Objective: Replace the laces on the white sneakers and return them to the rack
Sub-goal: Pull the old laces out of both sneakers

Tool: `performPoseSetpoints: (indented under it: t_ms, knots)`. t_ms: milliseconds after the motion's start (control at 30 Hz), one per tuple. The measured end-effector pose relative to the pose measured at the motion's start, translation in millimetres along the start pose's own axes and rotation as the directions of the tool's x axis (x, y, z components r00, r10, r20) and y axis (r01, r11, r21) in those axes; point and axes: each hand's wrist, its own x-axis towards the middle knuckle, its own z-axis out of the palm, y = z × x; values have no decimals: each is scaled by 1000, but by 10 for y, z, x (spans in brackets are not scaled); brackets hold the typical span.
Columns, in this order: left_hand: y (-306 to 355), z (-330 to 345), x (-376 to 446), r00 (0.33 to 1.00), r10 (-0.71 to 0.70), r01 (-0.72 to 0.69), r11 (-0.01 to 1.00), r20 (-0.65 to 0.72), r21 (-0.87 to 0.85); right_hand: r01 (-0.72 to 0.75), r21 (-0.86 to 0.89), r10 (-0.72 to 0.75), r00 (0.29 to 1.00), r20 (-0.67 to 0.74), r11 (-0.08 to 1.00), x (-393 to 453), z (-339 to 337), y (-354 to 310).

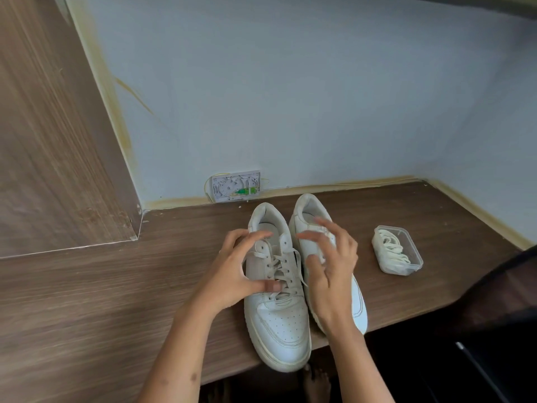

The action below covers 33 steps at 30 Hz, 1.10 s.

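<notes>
Two white sneakers stand side by side on the wooden desk, toes toward me. The left sneaker is still laced with off-white laces. My left hand arches over its lacing from the left, with the thumb tip touching the lower laces and the fingers curved above the tongue. My right hand hovers over the right sneaker with its fingers spread and loosely bent, holding nothing and hiding that shoe's lacing. A clear plastic tub holding a bundle of white laces sits to the right.
A pale wall rises close behind the shoes, with an open cable box at its base. A tall wooden panel closes off the left. The sneaker toes overhang the desk's front edge. A dark chair stands at the right.
</notes>
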Motion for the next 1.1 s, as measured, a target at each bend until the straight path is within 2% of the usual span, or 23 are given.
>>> performPoseSetpoints:
  t_ms: [67, 133, 200, 300, 467, 567, 633, 700, 767, 833, 900, 1000, 1100]
  knots:
    - [4, -1, -4, 1000, 1, -1, 1000, 0, -3, 40, -33, -36, 991, 132, 999, -32, 34, -58]
    - [12, -3, -10, 1000, 2, -2, 1000, -1, -5, 19, -93, 1, 978, 210, 995, -47, 73, -73]
    - [20, -5, -14, 1000, 6, -6, 1000, -4, -3, 32, -223, 21, 972, 234, 974, -66, 119, -40]
    - [24, -4, -11, 1000, 9, -9, 1000, -2, 7, 138, -384, -35, 964, 262, 913, -101, 225, 46]
    - [25, 6, -4, 1000, 15, -16, 1000, -13, -4, 141, -386, -32, 961, 275, 912, -75, 277, 14]
    - [16, 12, 8, 999, 29, -30, 999, -24, -25, 28, -300, 27, 984, 178, 953, -70, 287, 20]
    - [9, 12, 23, 999, 26, -27, 999, -27, -22, -116, -210, 128, 991, 48, 971, -62, 255, 55]
    - [3, 11, 34, 999, 25, -25, 999, -26, -20, -227, -126, 229, 973, 0, 966, -33, 194, 69]
    - [-6, 14, 30, 1000, 25, -25, 1000, -19, -19, -209, -115, 204, 978, -53, 971, -2, 133, 61]
    - [-10, 21, 26, 1000, 27, -28, 999, -16, -16, -108, -152, 99, 993, -69, 982, 26, 79, 35]
    - [-19, 27, 28, 999, 31, -32, 999, -24, -13, -19, -165, 27, 999, 47, 986, 24, 66, -5]
    - [-29, 38, 28, 998, 43, -44, 999, -35, -16, 71, -278, 6, 964, 265, 958, -56, 151, 14]
    - [-23, 46, 18, 998, 46, -47, 998, -37, -35, 112, -353, 11, 944, 329, 929, -119, 241, 49]
